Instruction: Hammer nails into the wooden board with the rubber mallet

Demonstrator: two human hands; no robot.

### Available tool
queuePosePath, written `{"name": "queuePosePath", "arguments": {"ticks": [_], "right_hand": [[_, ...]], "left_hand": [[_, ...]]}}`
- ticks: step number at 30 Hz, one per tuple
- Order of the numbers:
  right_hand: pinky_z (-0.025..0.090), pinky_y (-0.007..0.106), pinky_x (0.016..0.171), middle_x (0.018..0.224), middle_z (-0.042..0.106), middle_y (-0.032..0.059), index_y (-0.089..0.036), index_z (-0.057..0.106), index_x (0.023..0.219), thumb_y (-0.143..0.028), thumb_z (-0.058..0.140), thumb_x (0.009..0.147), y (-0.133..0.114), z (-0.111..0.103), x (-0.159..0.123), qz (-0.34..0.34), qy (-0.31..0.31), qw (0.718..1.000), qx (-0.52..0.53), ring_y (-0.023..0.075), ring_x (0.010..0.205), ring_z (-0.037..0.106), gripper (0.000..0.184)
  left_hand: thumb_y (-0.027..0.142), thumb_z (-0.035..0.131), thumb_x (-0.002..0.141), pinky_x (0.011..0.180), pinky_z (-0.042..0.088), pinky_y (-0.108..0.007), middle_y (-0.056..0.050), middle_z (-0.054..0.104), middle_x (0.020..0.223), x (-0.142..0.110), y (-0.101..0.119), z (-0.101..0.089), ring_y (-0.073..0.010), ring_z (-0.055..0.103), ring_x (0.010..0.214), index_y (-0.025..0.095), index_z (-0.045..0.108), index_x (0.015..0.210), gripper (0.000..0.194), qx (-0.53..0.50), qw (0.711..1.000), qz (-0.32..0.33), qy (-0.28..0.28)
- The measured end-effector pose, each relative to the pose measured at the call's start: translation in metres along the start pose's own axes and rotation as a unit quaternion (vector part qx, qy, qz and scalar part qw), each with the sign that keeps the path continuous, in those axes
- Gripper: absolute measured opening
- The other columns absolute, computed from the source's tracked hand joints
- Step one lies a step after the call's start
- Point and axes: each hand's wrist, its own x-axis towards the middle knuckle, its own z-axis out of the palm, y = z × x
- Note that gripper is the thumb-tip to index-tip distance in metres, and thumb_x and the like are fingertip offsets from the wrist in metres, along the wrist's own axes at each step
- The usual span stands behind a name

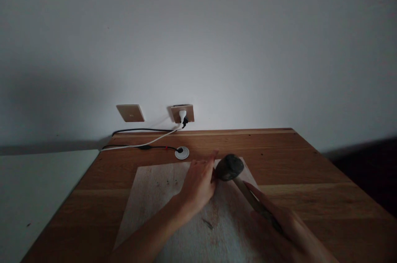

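Observation:
My right hand [283,217] is wrapped around the wooden handle of a mallet [229,167] with a dark, rounded head. The head is beside the fingers of my left hand [198,182], above the far right part of a pale wooden board [145,201]. My left hand is closed near the board's far edge, with one finger pointing up and away. What it pinches, if anything, is hidden. A few thin, nail-like slivers [207,224] lie on the board between my forearms. Several small dark specks [167,181] dot its far left part.
The board lies on a brown wooden table [297,163] against a white wall [248,56]. A round cable grommet [182,153] sits behind the board. White and black cords run left from the wall socket [190,113]. At the left is a pale surface [46,188].

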Motion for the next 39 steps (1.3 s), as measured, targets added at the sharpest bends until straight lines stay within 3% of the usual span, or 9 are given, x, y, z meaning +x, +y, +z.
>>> {"name": "queuePosePath", "arguments": {"ticks": [4,7,10,14,19,24,34,39], "right_hand": [[0.051,0.044,0.115,0.159,0.057,0.0036,-0.034,0.041,0.163,-0.051,0.052,0.105,0.011,0.001,-0.006,0.004,0.031,0.999,-0.018,0.0344,0.145,0.053,0.063],[0.048,0.045,0.118,0.164,0.051,0.0052,-0.033,0.037,0.165,-0.05,0.054,0.104,0.017,0.0,-0.009,0.006,0.009,1.0,-0.021,0.0337,0.148,0.049,0.065],[0.05,0.043,0.117,0.163,0.052,0.005,-0.033,0.034,0.166,-0.048,0.052,0.106,0.011,0.0,-0.007,-0.008,-0.008,1.0,0.003,0.0322,0.151,0.046,0.065],[0.061,0.04,0.102,0.149,0.067,0.0054,-0.034,0.035,0.166,-0.052,0.044,0.107,-0.006,0.0,-0.004,0.011,0.019,0.999,0.031,0.0337,0.141,0.059,0.062],[0.052,0.046,0.114,0.153,0.064,0.0068,-0.029,0.046,0.161,-0.051,0.051,0.104,-0.01,0.001,-0.004,0.015,0.025,1.0,0.008,0.0344,0.143,0.057,0.062],[0.058,0.045,0.107,0.144,0.071,0.0063,-0.031,0.044,0.162,-0.054,0.053,0.102,-0.009,0.0,-0.002,-0.003,0.04,0.999,0.035,0.0354,0.131,0.068,0.065],[0.052,0.045,0.113,0.152,0.066,0.0081,-0.03,0.036,0.166,-0.044,0.049,0.107,-0.017,-0.004,0.002,-0.001,-0.008,1.0,0.024,0.0338,0.138,0.062,0.062],[0.057,0.041,0.108,0.153,0.064,0.0044,-0.034,0.033,0.166,-0.045,0.048,0.107,-0.01,-0.002,0.0,-0.014,-0.01,1.0,0.017,0.0332,0.136,0.064,0.062]], "left_hand": [[-0.004,0.065,0.079,0.095,0.051,-0.046,-0.002,0.079,0.092,-0.001,-0.002,0.005,-0.0262,0.074,0.093,0.019,0.039,0.155,0.084,-0.024,1.0,0.0,0.02],[-0.005,0.066,0.077,0.093,0.052,-0.046,-0.002,0.079,0.091,0.0,-0.002,0.005,-0.0266,0.074,0.092,0.019,0.039,0.156,0.087,-0.026,0.999,-0.003,0.022],[-0.005,0.066,0.076,0.093,0.053,-0.046,-0.002,0.08,0.091,0.0,-0.001,0.005,-0.0262,0.074,0.091,0.018,0.038,0.157,0.088,-0.026,0.999,-0.013,0.019],[-0.004,0.065,0.077,0.091,0.055,-0.042,-0.001,0.08,0.088,0.0,0.0,0.005,-0.0244,0.074,0.089,0.019,0.039,0.157,0.087,-0.04,0.999,-0.03,0.018],[-0.003,0.064,0.077,0.091,0.057,-0.041,-0.001,0.081,0.089,0.0,0.003,0.001,-0.0239,0.075,0.087,0.019,0.042,0.156,0.085,-0.046,0.998,-0.045,0.002],[-0.003,0.065,0.077,0.091,0.058,-0.042,-0.003,0.081,0.091,0.001,0.005,-0.001,-0.0253,0.075,0.089,0.016,0.044,0.153,0.082,-0.045,0.998,-0.052,-0.008],[0.001,0.066,0.078,0.093,0.056,-0.043,-0.005,0.08,0.099,0.0,0.009,-0.005,-0.0265,0.075,0.095,0.014,0.048,0.149,0.074,-0.022,0.999,-0.049,-0.003],[0.0,0.065,0.08,0.098,0.053,-0.048,-0.006,0.081,0.1,0.0,0.011,-0.004,-0.0289,0.075,0.099,0.016,0.05,0.147,0.07,0.002,0.999,-0.032,0.001]]}}
